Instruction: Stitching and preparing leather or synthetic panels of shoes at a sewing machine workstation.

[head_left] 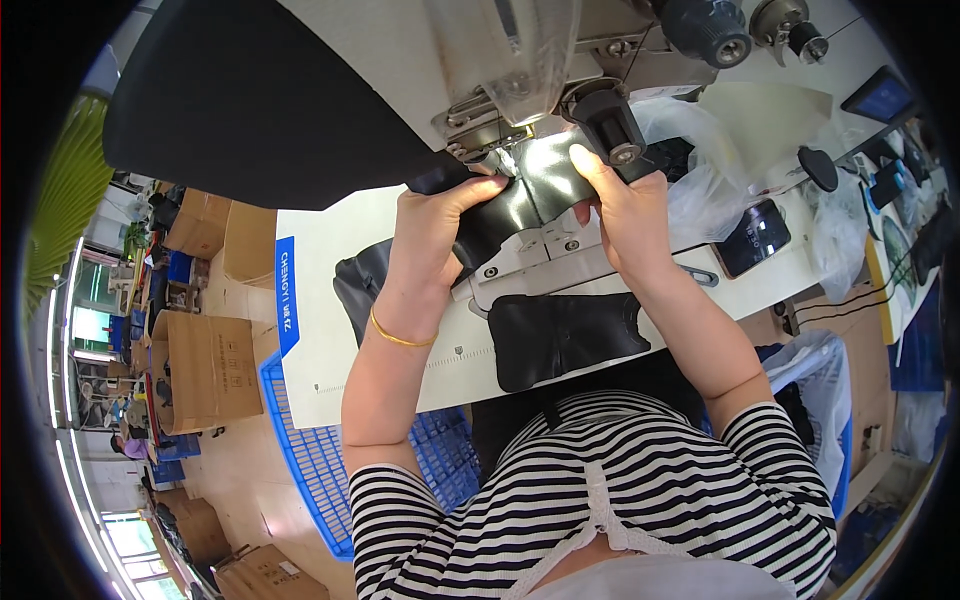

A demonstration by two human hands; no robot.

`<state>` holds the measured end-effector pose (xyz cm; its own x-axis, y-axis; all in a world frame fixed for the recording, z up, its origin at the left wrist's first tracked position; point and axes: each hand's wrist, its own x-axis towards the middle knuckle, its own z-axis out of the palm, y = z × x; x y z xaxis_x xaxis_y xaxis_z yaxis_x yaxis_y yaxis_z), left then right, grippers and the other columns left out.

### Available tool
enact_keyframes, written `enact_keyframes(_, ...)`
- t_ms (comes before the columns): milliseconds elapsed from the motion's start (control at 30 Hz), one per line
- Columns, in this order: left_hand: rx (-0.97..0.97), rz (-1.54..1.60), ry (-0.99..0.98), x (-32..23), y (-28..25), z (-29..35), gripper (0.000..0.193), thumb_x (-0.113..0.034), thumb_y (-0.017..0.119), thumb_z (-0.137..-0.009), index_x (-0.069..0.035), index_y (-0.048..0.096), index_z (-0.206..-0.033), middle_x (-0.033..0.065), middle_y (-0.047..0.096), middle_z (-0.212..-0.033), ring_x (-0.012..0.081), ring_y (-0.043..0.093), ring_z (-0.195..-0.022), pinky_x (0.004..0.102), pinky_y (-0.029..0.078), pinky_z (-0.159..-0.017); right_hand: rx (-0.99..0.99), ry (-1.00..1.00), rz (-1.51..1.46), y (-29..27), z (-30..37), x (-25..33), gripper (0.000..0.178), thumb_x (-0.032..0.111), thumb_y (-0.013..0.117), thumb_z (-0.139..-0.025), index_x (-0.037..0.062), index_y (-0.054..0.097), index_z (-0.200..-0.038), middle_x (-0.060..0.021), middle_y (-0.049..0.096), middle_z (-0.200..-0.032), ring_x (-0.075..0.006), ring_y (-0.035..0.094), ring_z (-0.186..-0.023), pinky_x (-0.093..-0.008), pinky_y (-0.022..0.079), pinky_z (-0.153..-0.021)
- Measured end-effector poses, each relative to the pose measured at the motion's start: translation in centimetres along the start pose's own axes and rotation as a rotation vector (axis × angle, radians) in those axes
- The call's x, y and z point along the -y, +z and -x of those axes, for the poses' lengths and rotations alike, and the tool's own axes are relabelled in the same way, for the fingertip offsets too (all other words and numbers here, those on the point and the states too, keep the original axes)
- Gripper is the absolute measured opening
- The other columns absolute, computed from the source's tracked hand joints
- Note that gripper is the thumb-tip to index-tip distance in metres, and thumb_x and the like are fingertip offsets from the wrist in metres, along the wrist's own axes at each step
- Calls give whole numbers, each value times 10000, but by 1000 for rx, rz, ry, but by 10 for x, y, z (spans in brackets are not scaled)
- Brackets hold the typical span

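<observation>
A strip of shiny black material, leather-like, point(490, 222) lies under the lit needle area of a sewing machine point(500, 150). Closed on its left part is my left hand point(432, 225), the thumb pressed on top close to the presser foot. My right hand point(628, 205) pinches the right part, thumb above and fingers below. Another black piece point(565, 338) rests on the white table in front of the machine. More black material point(360, 285) lies beside my left wrist, partly hidden by it.
A phone point(752, 238) and clear plastic bags point(700, 190) lie on the right of the white table point(320, 360). A blue plastic basket point(310, 470) stands below its left edge. Cardboard boxes point(210, 370) stand on the floor at left. The large black machine cover point(240, 110) fills the upper left.
</observation>
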<state>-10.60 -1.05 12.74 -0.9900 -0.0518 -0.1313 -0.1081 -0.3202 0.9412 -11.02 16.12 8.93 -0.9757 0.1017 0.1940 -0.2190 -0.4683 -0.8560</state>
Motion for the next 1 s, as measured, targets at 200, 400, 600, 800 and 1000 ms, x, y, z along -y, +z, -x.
enact_keyframes(200, 8, -30, 4, -1, -1, -1, 109, 80, 703, -721, 36, 665, -814, 85, 655, -808, 161, 627, -734, 280, 524, -678, -7, 18, -35, -2, -1, -3, 131, 130, 633, -867, 9, 651, -820, -28, 607, -674, -91, 522, -502, -232, 376, -429)
enact_keyframes(400, -4, -45, -6, -1, -2, -2, 126, 90, 705, -708, 34, 667, -813, 88, 660, -807, 164, 631, -740, 280, 527, -688, -16, 25, -46, -2, 0, -1, 116, 113, 622, -869, 9, 650, -825, -27, 608, -682, -92, 521, -506, -231, 379, -427)
enact_keyframes(600, 16, -46, 1, 1, -5, -6, 125, 86, 705, -711, 34, 669, -818, 94, 664, -814, 171, 635, -748, 283, 530, -701, 26, 65, -47, -4, 0, 2, 145, 84, 637, -862, 16, 646, -989, -14, 600, -790, -76, 532, -610, -231, 400, -449)
enact_keyframes(800, 19, 15, -43, -3, -5, -8, 134, 82, 638, -761, 88, 658, -893, 131, 672, -874, 199, 651, -789, 301, 541, -732, 7, 99, 22, -4, -5, 1, 150, 101, 667, -839, 16, 645, -961, -12, 587, -743, -76, 512, -557, -228, 391, -437)
enact_keyframes(1000, 36, -14, -52, -3, -9, -9, 145, 55, 617, -792, 105, 646, -925, 147, 669, -934, 205, 658, -805, 294, 547, -717, -41, 79, 33, -3, -7, 1, 140, 146, 658, -853, 8, 666, -831, -29, 623, -687, -83, 536, -499, -228, 403, -441)
